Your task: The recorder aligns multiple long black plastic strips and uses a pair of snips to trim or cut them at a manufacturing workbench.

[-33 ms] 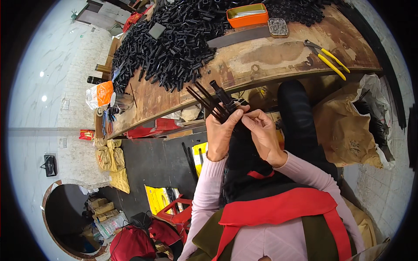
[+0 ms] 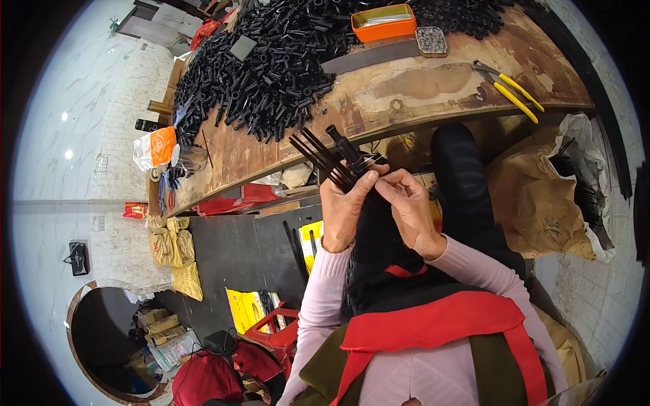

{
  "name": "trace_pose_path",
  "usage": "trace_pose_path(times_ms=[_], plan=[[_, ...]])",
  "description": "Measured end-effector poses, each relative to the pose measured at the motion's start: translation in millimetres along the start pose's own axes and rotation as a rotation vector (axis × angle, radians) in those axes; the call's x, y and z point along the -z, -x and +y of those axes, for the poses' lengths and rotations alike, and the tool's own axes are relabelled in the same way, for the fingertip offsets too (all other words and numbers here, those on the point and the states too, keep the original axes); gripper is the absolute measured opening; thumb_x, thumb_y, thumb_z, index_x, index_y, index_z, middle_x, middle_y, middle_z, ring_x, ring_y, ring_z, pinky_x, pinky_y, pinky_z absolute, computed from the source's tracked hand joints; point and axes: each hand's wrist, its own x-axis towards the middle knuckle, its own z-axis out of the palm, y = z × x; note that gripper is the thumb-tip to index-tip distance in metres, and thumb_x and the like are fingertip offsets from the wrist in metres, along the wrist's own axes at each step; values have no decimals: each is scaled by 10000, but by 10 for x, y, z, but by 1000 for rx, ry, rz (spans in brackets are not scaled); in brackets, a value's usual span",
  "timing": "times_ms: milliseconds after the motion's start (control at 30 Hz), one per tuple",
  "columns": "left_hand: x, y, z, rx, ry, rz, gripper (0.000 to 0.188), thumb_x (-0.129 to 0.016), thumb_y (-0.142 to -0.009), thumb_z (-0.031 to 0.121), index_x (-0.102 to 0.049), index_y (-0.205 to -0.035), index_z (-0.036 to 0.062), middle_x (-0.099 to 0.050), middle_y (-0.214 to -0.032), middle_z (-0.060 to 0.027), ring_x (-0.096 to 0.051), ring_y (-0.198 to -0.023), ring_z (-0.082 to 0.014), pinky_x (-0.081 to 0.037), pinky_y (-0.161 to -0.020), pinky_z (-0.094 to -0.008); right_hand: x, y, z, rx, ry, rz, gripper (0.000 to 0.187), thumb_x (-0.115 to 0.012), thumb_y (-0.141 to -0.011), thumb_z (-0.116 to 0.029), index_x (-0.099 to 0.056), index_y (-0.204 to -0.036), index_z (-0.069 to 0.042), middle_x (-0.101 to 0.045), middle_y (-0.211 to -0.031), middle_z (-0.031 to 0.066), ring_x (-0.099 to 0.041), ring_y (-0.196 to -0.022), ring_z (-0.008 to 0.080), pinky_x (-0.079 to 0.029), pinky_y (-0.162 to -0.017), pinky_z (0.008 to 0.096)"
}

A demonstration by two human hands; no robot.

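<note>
In front of my body, my left hand is closed round several thin black rods that fan out up and to the left. A thicker black tubular part with a stepped, narrower end stands beside the rods in the same grip. Close by on the right, my right hand pinches with thumb and forefinger near the lower end of that part, almost touching the left fingertips. What lies between the right fingertips is too small to make out. Both hands are just off the workbench's near edge.
A large heap of black tubular parts covers the far left of the worn wooden bench. Behind lie an orange tin and a small clear box. Yellow-handled pliers rest at right, above a brown paper sack.
</note>
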Motion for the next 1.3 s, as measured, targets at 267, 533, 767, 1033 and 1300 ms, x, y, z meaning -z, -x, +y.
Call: trace_pose_path(times_ms=[267,533,767,1033,1300], plan=[[22,122,-7,-200,-418,-50,228,-605,-964,114,-671,-1061,-81,-705,-1069,-154,-670,-1003,-230,-505,-911,-335,19,86,35,-67,95,7,166,-598,-988,-138,-635,-1080,-5,-646,-1101,32,-567,-1064,74,-416,-961,217],[-109,200,16,-124,-491,-26,216,-562,-958,77,-643,-1106,-58,-731,-1009,-142,-689,-902,-194,-512,-813,-307,133,96,-71,-218,66,-127,291,-545,-1016,-191,-621,-1244,-26,-633,-1181,4,-556,-1113,79,-410,-984,236],[-321,80,-66,-201,-470,-15,180,-551,-947,55,-669,-1021,-59,-712,-1060,-166,-678,-943,-216,-509,-857,-322,312,8,-139,-233,-32,-164,246,-575,-995,-163,-625,-1212,-59,-626,-1182,-13,-548,-1122,88,-404,-1002,256],[-271,-34,-164,-289,-512,-192,196,-532,-973,71,-669,-981,-70,-717,-991,-137,-671,-911,-184,-526,-812,-325,643,-86,-898,-196,1099,-432,329,-611,-966,-183,-633,-1249,-17,-642,-1246,100,-598,-1147,176,-467,-959,309],[-194,-238,-421,-35,-71,-280,163,-463,-1036,115,-554,-1029,-21,-666,-897,-86,-650,-924,-168,-516,-847,-306,953,-746,-2331,754,2240,373,518,-748,-764,-135,-535,-1219,-6,-493,-1115,211,-469,-1085,414,-391,-946,493]])
